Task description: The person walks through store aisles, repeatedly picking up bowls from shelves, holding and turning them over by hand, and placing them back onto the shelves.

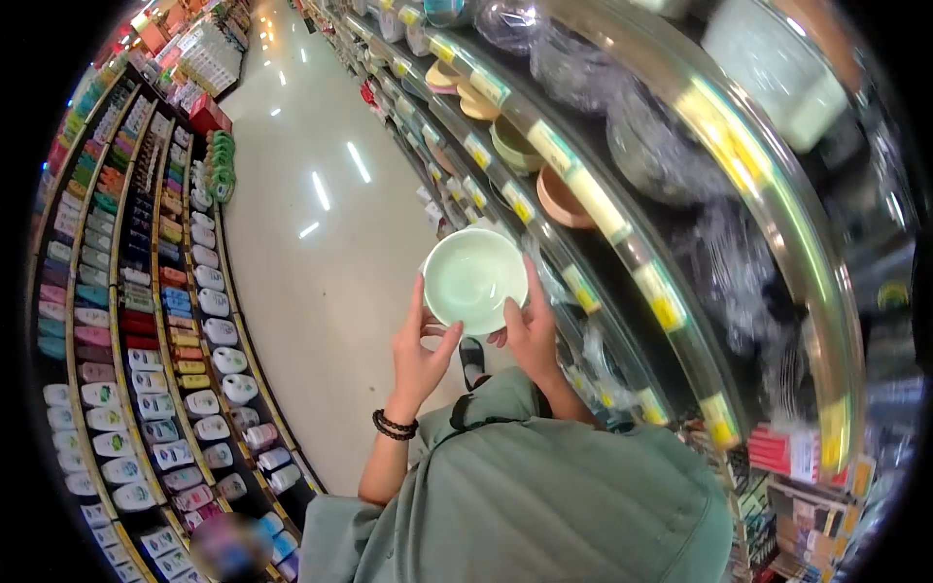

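Observation:
A pale green bowl is held in front of my body, its hollow inside facing up toward me. My left hand grips the bowl's left side, with the thumb at the lower rim and the fingers along the outside. On the opposite side my right hand holds it too, its thumb over the rim and some fingers hidden underneath. Dark bead bracelets circle my left wrist. Closest to the bowl on the right shelf are an orange-pink bowl and a green bowl.
Shelves with price labels rise close on my right, carrying plastic-wrapped dishes. Rows of bottles fill the shelves on the left. A shiny aisle floor runs between them. Green items hang at the left shelf's far end.

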The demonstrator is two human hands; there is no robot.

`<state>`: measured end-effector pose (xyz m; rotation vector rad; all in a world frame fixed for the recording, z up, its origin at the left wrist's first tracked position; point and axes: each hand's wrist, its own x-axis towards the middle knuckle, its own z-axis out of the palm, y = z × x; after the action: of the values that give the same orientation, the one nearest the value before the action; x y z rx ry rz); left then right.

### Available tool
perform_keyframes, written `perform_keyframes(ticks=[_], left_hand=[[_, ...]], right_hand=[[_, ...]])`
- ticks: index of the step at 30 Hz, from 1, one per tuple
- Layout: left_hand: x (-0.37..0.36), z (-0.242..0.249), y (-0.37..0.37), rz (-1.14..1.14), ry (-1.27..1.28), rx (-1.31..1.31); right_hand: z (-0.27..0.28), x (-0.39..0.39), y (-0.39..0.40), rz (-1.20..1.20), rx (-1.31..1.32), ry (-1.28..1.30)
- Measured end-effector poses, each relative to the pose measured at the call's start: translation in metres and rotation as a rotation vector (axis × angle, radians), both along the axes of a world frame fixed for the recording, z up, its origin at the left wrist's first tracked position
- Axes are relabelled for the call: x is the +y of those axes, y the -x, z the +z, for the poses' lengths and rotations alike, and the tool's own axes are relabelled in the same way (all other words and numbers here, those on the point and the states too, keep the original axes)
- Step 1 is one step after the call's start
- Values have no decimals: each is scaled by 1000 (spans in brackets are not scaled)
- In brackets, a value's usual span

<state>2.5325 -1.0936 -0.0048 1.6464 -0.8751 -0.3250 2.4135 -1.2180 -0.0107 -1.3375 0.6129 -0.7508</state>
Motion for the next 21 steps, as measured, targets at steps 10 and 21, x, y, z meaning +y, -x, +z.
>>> perform_keyframes(ticks=[10, 21], left_hand=[[-136, 16, -121, -315, -8, -308], [-238, 6, -191, -592, 139, -255]], right_hand=[[28, -103, -87, -191, -62, -106], [14, -146, -134, -516, -27, -226]])
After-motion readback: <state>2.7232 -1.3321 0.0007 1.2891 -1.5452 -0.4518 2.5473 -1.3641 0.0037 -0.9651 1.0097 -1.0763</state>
